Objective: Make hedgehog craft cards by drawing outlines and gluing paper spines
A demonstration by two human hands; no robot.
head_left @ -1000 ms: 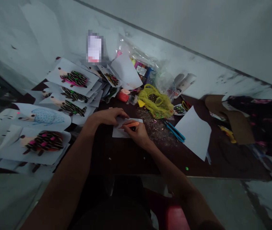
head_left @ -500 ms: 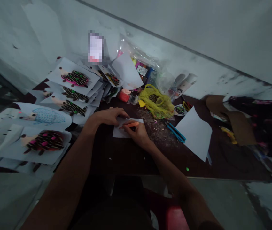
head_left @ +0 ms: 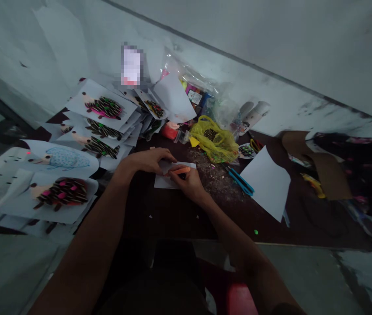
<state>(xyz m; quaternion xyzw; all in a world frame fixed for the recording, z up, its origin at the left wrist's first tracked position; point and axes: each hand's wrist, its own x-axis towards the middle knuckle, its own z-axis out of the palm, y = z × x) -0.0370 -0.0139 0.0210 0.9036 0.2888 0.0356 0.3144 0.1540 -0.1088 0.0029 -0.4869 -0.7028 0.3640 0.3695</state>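
A small white sheet of paper (head_left: 167,182) lies on the dark table below my two hands. My right hand (head_left: 190,183) grips an orange marker (head_left: 183,170), its tip pointing left and down at the sheet. Whether the tip touches the paper is hard to see. My left hand (head_left: 149,160) lies flat by the sheet's upper left edge with its fingers stretched out, holding nothing. Right of my right hand are scissors with blue handles (head_left: 243,181) and a larger white sheet (head_left: 265,183).
Stacks of paper with hedgehog pictures (head_left: 63,192) stand at the left, near a white power strip (head_left: 0,168). A yellow plastic bag (head_left: 213,142) sits behind my hands among scraps. Farther right are a piece of cardboard (head_left: 332,175) and dark flowered cloth (head_left: 359,170).
The marker's tip has shifted very slightly over the sheet in my right hand. My left hand stays in the same place.
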